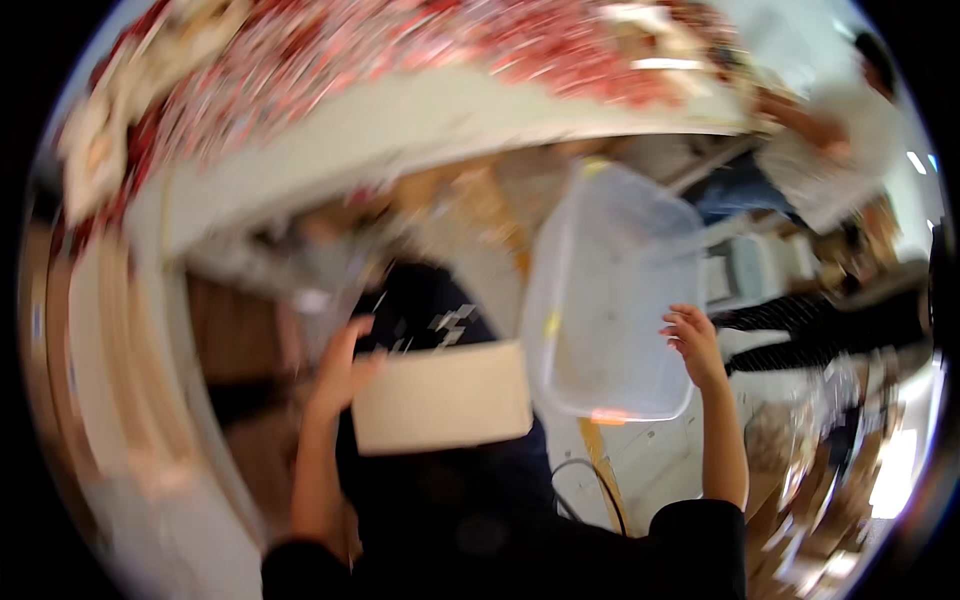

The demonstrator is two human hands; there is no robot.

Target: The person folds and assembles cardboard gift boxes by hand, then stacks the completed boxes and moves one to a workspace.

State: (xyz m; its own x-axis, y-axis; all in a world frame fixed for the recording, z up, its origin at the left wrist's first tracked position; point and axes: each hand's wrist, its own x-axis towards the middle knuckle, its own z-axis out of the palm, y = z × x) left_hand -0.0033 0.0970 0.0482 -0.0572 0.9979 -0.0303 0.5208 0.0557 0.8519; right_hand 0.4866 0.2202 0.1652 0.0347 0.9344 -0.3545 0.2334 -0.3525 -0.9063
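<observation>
Bare hands (340, 380) wide apart, forearms (724, 440) forward, right fingers (682, 322) slightly bent.

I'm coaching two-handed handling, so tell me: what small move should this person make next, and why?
I'd suggest bringing the right hand to the tan box's right end. Only the left hand is at the box, at its left end, while the right looks empty near the clear tub.

Along the near side of the white-topped worktable (440, 115) lies a pale, marked floor (655, 460) with a yellow stripe (603, 470); right of the worktable, a pale wall (800, 40) and white strip light (916, 162) show, blurred
</observation>
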